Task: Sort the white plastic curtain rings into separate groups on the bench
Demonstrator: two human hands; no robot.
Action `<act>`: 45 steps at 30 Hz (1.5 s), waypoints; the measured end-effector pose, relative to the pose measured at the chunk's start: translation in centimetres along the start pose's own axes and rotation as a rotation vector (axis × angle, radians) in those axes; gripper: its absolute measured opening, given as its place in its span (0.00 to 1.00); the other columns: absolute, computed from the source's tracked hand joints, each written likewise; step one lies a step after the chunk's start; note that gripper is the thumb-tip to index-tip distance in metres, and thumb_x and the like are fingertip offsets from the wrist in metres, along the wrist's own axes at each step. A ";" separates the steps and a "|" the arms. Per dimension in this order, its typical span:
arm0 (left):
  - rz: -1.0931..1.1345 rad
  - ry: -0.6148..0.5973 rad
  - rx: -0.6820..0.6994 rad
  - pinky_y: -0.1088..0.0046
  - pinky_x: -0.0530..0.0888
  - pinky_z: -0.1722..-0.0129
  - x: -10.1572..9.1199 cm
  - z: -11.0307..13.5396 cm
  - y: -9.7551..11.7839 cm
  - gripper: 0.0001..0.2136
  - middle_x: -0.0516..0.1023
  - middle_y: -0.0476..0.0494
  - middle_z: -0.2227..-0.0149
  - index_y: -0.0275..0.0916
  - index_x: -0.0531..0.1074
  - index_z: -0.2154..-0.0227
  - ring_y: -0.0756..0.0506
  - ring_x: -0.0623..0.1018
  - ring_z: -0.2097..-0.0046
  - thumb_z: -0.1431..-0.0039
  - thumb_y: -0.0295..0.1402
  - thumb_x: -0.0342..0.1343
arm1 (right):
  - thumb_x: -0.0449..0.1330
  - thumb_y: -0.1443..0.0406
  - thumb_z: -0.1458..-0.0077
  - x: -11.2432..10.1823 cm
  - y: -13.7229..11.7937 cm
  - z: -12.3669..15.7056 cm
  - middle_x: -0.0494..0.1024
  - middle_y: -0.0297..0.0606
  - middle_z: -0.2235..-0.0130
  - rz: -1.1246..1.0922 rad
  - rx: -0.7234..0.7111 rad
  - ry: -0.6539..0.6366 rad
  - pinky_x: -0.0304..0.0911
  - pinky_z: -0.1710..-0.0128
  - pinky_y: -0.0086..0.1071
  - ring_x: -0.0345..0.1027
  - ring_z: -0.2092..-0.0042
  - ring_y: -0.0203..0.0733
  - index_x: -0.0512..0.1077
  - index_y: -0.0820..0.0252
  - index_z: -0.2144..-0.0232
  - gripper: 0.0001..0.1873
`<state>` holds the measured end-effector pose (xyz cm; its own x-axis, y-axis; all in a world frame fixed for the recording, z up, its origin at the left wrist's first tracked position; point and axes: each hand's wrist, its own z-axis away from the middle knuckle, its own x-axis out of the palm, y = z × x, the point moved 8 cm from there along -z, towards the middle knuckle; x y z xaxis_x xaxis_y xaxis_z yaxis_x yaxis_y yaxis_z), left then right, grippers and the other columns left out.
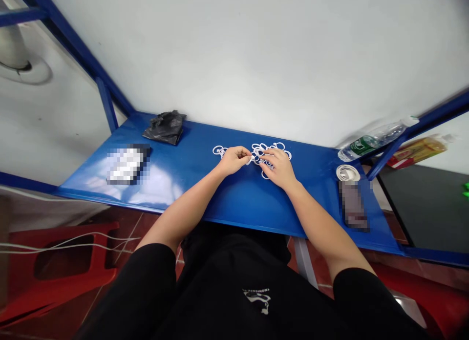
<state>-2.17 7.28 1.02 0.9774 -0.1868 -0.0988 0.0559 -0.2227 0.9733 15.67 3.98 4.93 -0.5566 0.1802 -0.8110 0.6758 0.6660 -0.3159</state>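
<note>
Blue tabletop (205,193), white rings (271,149) piled at frame centre, left hand (234,160) fingers pinched on one ring, right hand (279,168) fingers curled over the pile, green-labelled bottle (377,138) at right, writing unreadable

The person wears a black short-sleeved top; each sleeve ends well back from the fingers, above the elbow, leaving both forearms bare. A small white logo (258,299) with a line of lettering over it sits on the black cloth at the chest. The left hand (234,160) and right hand (279,166) are bare, without gloves.
</note>
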 end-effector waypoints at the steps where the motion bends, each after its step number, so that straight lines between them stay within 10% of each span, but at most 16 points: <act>1: -0.002 -0.004 -0.003 0.76 0.72 0.69 0.1 0.0 -0.1 0.05 0.81 0.47 0.71 0.35 0.79 0.68 0.52 0.76 0.72 0.45 0.32 0.64 | 0.61 0.58 0.32 0.0 0.0 0.0 0.82 0.45 0.45 0.006 -0.002 0.000 0.66 0.39 0.57 0.72 0.42 0.59 0.83 0.51 0.51 0.13; 21: -0.066 -0.231 -0.026 0.76 0.71 0.71 2.1 0.8 0.1 0.10 0.80 0.49 0.74 0.36 0.84 0.62 0.51 0.76 0.73 0.42 0.33 0.60 | 0.64 0.52 0.33 0.6 -0.2 0.0 0.84 0.40 0.49 -0.008 -0.023 -0.020 0.64 0.39 0.55 0.73 0.44 0.57 0.84 0.49 0.63 0.13; 33: -0.066 -0.168 0.004 0.75 0.66 0.72 0.9 0.4 0.3 0.04 0.77 0.50 0.74 0.39 0.72 0.69 0.51 0.73 0.73 0.49 0.27 0.56 | 0.59 0.48 0.36 -2.3 14.2 2.5 0.84 0.50 0.49 0.061 0.612 0.128 0.67 0.42 0.54 0.73 0.47 0.59 0.82 0.58 0.52 0.24; 45: -0.238 0.000 0.157 0.69 0.74 0.61 -1.1 0.1 2.3 0.10 0.79 0.47 0.70 0.39 0.73 0.75 0.46 0.78 0.65 0.47 0.24 0.48 | 0.60 0.52 0.39 -1.0 14.4 2.5 0.84 0.47 0.49 0.059 0.619 0.029 0.64 0.39 0.55 0.72 0.44 0.60 0.84 0.56 0.55 0.19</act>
<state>-3.18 6.84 3.34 0.9406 -0.1116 -0.3205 0.2514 -0.4055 0.8789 27.17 11.58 -0.05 -0.5169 0.2296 -0.8247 0.8557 0.1128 -0.5050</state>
